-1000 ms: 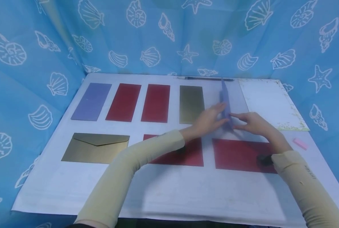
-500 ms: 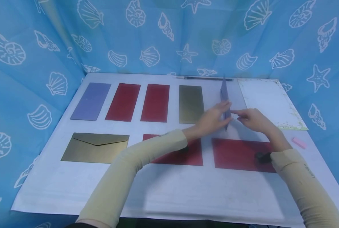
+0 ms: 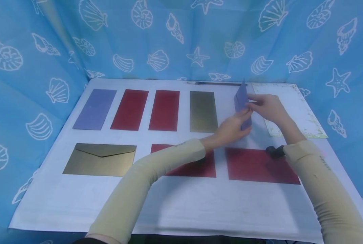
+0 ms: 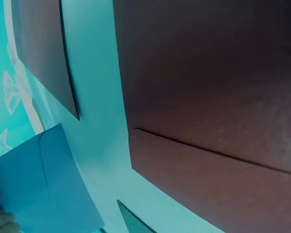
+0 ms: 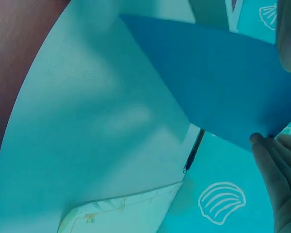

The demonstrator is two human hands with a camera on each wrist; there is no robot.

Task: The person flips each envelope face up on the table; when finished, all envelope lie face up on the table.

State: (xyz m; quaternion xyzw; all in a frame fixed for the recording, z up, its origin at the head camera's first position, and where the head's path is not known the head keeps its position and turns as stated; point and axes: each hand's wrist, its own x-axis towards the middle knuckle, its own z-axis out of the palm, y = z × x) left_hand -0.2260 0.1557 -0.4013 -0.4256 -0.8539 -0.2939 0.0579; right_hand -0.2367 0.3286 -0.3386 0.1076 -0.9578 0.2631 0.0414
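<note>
A purple envelope (image 3: 241,98) stands on edge between my two hands at the right side of the table, seen nearly edge-on. My left hand (image 3: 231,128) grips it near its lower part. Higher up, my right hand (image 3: 268,106) pinches its right side, with fingertips close to the left hand's. In the left wrist view the envelope (image 4: 43,179) looks blue and shows a flap line. Its plain face (image 5: 208,77) fills the upper right of the right wrist view. Whether its bottom edge touches the table cannot be told.
Purple (image 3: 94,109), red (image 3: 129,109), another red (image 3: 164,110) and gold (image 3: 203,112) envelopes form the back row. In front lie a gold envelope (image 3: 100,161) and two red ones, partly under my arms. A bordered white sheet (image 3: 300,108) and a slim dark stick (image 3: 218,83) lie behind.
My right hand has moved up and away along the envelope, from pointing at its lower part to pinching it higher. The envelope's bottom edge has shifted up and slightly right.
</note>
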